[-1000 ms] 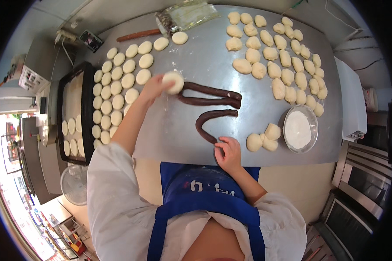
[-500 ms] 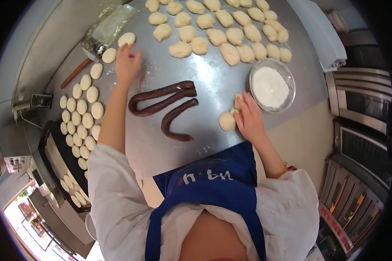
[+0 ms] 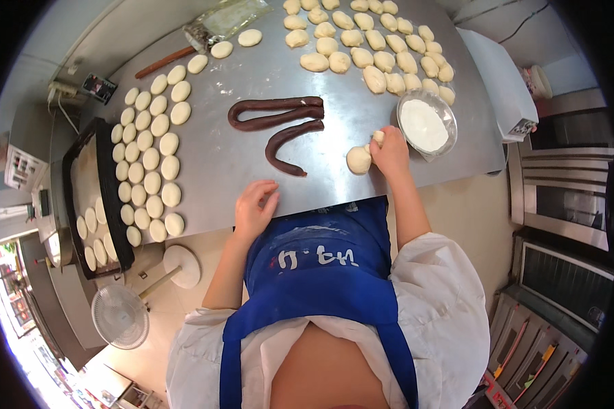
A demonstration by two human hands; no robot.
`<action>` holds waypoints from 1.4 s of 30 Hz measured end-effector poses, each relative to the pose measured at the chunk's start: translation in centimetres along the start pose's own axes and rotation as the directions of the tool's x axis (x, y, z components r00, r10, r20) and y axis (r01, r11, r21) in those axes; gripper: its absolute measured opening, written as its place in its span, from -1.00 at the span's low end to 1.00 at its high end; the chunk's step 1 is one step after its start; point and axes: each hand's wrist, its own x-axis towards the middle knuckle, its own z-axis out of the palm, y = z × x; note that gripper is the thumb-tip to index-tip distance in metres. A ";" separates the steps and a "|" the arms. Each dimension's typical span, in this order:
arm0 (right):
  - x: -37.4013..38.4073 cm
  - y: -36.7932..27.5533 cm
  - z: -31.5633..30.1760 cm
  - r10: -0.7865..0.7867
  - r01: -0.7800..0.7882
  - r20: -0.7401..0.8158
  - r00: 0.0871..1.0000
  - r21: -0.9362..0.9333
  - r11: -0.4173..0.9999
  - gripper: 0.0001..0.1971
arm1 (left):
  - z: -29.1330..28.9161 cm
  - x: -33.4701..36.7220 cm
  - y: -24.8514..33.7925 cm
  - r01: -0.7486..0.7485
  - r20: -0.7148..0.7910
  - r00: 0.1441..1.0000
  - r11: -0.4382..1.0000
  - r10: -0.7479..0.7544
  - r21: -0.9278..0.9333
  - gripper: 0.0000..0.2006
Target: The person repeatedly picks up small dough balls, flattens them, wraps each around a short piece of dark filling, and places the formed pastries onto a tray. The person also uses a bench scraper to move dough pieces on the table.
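Steel table [image 3: 239, 157], right hand [image 3: 391, 153] pinching dough piece [image 3: 378, 137], left hand [image 3: 254, 204] open, flour bowl [image 3: 426, 125] beside.

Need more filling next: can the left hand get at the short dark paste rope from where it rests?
Probably yes. The left hand lies flat at the table's near edge, empty, and the short paste rope lies just beyond it on bare steel, with nothing between. The right hand is off at a dough ball.

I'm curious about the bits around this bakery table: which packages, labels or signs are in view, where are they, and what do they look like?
Clear plastic bag: far edge of the steel table, crumpled, dark contents at one end.
Small dark card: table's far left corner, rectangular.
White printed sheet: far left, on a grey surface.
Apron print: white marks on blue.
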 end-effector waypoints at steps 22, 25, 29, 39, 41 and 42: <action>-5.7 -14.8 0.1 -0.418 0.577 -0.398 0.817 0.524 0.627 -0.62 | 2.0 5.4 3.4 0.387 0.469 0.813 -0.280 -0.346 -0.878 -0.69; -3.6 -16.4 1.6 -0.509 0.503 -0.161 0.846 0.558 0.660 -0.68 | 2.4 4.5 3.6 0.391 0.387 0.854 -0.060 -0.349 -0.918 -0.70; -4.1 -18.1 2.5 -0.482 0.376 -0.076 0.873 0.735 0.565 -0.83 | 2.3 3.8 5.2 0.373 0.276 0.894 0.242 -0.354 -0.896 -0.68; -5.6 -20.7 1.8 -0.472 0.581 -0.349 0.810 0.587 0.564 -0.68 | 2.2 3.9 5.5 0.252 0.176 0.933 0.221 -0.315 -0.942 -0.63; -5.3 -18.4 1.1 -0.415 0.284 -0.068 0.907 0.828 0.484 -0.65 | 1.6 3.9 3.8 0.288 0.264 0.929 0.060 -0.260 -0.956 -0.67; -5.1 -17.7 0.8 -0.397 0.105 0.084 0.914 0.895 0.433 -0.63 | 1.5 3.9 4.3 0.326 0.299 0.915 0.056 -0.271 -0.944 -0.67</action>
